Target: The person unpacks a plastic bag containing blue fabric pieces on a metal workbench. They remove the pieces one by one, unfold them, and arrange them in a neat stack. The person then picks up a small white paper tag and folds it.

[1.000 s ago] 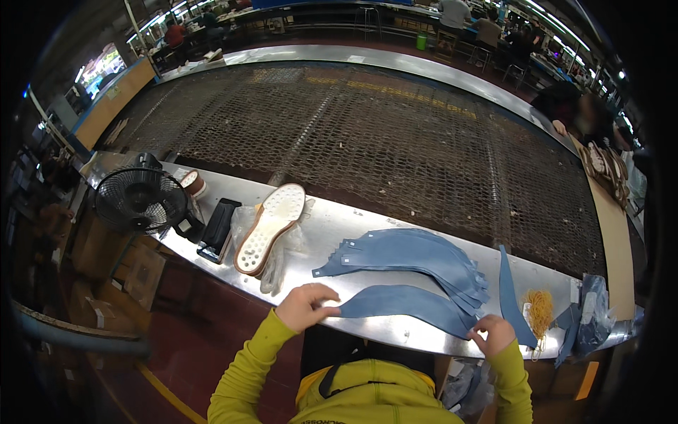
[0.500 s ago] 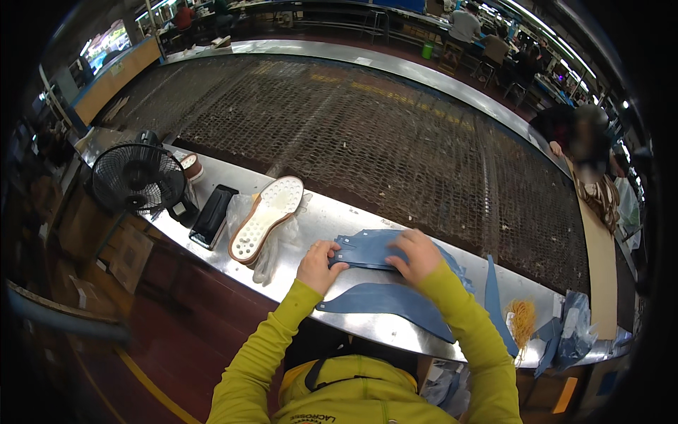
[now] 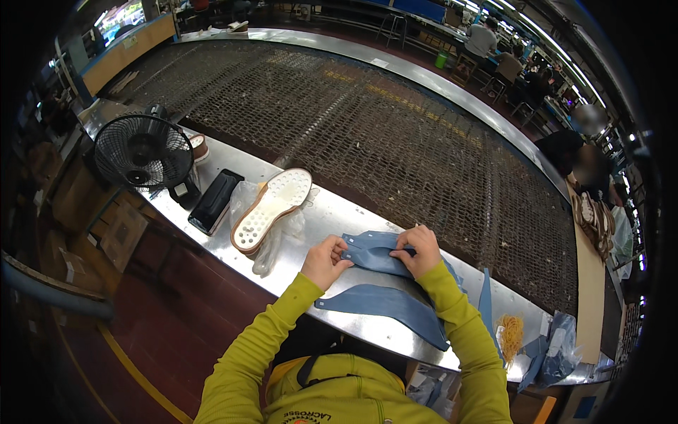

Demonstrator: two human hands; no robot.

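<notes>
Both hands rest on a curved blue denim shoe-upper piece (image 3: 374,253) lying on the steel bench (image 3: 332,212). My left hand (image 3: 325,260) pinches its left end, and my right hand (image 3: 420,249) presses on its right part. A second, longer blue denim piece (image 3: 385,305) lies flat nearer to me, just below both hands. A white shoe sole (image 3: 272,210) with a tan rim lies upside down on clear plastic wrap, to the left of my left hand.
A black desk fan (image 3: 143,152) and a black phone (image 3: 215,201) stand at the bench's left end. A narrow blue strip (image 3: 485,311), a tuft of yellow threads (image 3: 510,334) and blue scraps lie at right. A wide metal mesh conveyor (image 3: 367,127) runs behind; people sit beyond.
My hands moved from the nearer long piece up onto the upper denim piece; the right hand came in from the bench's right end. The view shifted slightly.
</notes>
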